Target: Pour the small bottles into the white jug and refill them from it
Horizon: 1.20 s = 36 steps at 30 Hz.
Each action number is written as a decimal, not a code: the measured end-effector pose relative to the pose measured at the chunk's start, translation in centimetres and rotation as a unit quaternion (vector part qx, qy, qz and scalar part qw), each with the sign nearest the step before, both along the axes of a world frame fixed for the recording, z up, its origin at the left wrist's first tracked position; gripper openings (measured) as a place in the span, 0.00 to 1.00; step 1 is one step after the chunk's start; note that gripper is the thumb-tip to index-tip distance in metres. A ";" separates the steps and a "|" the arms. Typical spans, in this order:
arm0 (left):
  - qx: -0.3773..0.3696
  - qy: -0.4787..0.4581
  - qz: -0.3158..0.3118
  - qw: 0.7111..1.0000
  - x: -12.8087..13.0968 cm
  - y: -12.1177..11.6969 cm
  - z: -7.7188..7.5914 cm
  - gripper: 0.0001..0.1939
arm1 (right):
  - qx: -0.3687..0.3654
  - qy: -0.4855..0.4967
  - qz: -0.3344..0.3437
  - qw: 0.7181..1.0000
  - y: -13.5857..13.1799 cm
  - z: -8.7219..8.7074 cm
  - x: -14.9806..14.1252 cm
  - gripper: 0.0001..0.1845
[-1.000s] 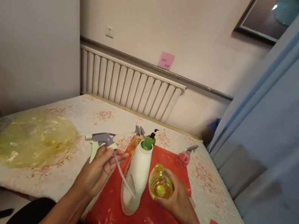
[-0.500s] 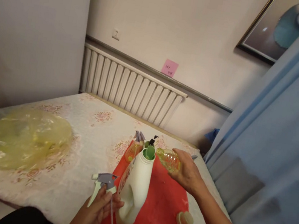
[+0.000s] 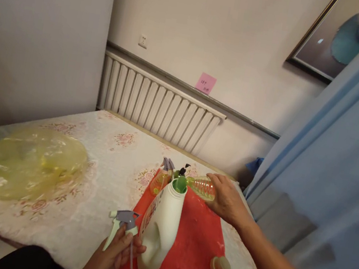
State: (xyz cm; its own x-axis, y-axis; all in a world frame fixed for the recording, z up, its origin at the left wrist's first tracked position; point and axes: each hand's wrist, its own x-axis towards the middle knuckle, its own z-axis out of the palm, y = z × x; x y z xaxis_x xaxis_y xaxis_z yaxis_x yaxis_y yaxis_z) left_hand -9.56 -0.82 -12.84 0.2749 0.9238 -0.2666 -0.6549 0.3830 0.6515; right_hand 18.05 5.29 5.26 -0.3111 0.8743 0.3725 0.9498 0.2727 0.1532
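My left hand is closed on a grey and pale-green spray trigger head, its thin tube hanging down. The fingertips are beside the lower part of a large white jug; I cannot tell whether they touch it. A green spout sits in the jug's open mouth. My right hand grips a clear yellow bottle by its base end, tipped on its side. Its neck lies against or just beside the green spout. Whether liquid flows is too small to tell.
A red plastic sheet lies under the jug. On it are a pale cap and, behind the jug, an orange spray bottle and a black pump top. A yellow plastic bag spreads over the flowered cloth at left.
My right hand has raised the yellow bottle, tipped it sideways and brought its neck to the jug's mouth. My left hand has lowered with the trigger head. The view has shifted slightly.
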 end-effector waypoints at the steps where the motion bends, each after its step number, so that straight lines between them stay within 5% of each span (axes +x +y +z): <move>1: 0.001 0.000 -0.001 1.000 0.0 0.0 0.0 0.14 | -0.001 -0.003 0.000 1.000 0.0 0.2 -0.1 0.33; 36: -0.012 -0.013 0.014 1.000 0.2 0.0 -0.2 0.16 | -0.019 -0.070 -0.008 0.997 0.6 1.3 0.3 0.37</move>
State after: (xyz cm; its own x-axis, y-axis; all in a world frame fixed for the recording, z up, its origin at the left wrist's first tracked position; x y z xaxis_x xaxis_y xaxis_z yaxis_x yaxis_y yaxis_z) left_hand -9.36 -0.80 -13.04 0.2564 0.9248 -0.2812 -0.6817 0.3793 0.6257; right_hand 18.39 5.90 6.59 -0.3433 0.8921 0.2940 0.9244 0.2654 0.2739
